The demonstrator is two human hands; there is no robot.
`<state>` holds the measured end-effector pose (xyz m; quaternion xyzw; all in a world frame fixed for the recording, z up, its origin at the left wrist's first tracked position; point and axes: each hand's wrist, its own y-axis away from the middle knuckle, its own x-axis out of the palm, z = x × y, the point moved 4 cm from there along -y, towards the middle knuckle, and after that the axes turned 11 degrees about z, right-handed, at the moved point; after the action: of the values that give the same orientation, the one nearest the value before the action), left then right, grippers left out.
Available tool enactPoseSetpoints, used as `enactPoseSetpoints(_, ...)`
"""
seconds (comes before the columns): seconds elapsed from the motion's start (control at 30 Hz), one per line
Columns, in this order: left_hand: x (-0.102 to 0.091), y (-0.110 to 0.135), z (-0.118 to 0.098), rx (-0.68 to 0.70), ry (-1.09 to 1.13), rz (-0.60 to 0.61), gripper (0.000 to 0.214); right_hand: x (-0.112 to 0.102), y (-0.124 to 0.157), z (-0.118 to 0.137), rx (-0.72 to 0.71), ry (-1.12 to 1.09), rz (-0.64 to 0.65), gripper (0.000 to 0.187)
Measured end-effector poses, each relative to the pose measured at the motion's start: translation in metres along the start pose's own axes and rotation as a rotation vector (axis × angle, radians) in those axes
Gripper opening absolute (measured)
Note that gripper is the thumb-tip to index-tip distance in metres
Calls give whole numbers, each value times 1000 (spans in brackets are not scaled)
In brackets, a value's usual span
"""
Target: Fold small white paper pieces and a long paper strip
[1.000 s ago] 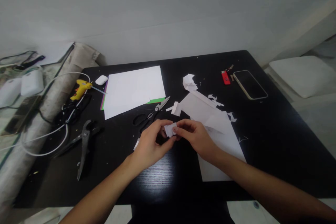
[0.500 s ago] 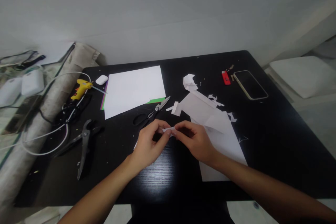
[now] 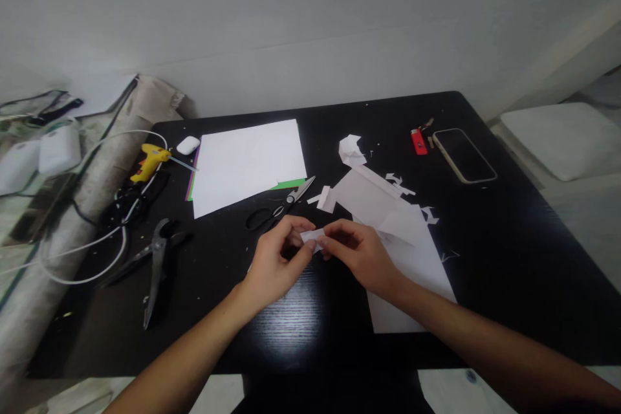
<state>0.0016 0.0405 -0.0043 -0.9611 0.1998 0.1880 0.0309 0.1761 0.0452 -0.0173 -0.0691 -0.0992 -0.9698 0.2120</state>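
Nearest to me, the worktop (image 3: pixel 301 330) was glossy black, its fine wood grain catching a patch of light between my forearms. Just beyond that patch my left hand (image 3: pixel 276 265) and right hand (image 3: pixel 361 255) met. Each pinched one end of a small white paper piece (image 3: pixel 313 235), thumb and forefinger closed narrowly on it, the other fingers loosely curled. The paper piece was thin and roughly rectangular. It sat between the two hands over the middle of the worktop, and I could not tell whether it touched the surface.

Under my right forearm lay a large flat white sheet (image 3: pixel 417 272) with angular cut edges. To the left lay dark metal pliers (image 3: pixel 155 265), beside a looping white cable (image 3: pixel 97 259). Just past my left hand lay black-handled scissors (image 3: pixel 279 210) with steel blades. Small jagged paper scraps (image 3: pixel 400 184) were strewn to the right.

Farther back sat a smooth white paper stack (image 3: pixel 247 162) with a green sheet (image 3: pixel 291 185) peeking from under it, and a crumpled paper wad (image 3: pixel 350 150). A yellow glue gun (image 3: pixel 148 162) and a rounded white earbud case (image 3: pixel 188 145) lay far left. A red lighter (image 3: pixel 418 141) and a dark-screened phone (image 3: pixel 464 155) lay far right.
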Motion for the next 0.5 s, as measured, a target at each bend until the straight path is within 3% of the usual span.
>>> enactPoseSetpoints(0.2, 2, 0, 2, -30, 124, 32, 18, 0, -4, -1, 92, -148, 24, 30)
enactPoseSetpoints(0.5, 2, -1, -1, -50, 192, 34, 18, 1, -4, -3, 136, -230, 50, 29)
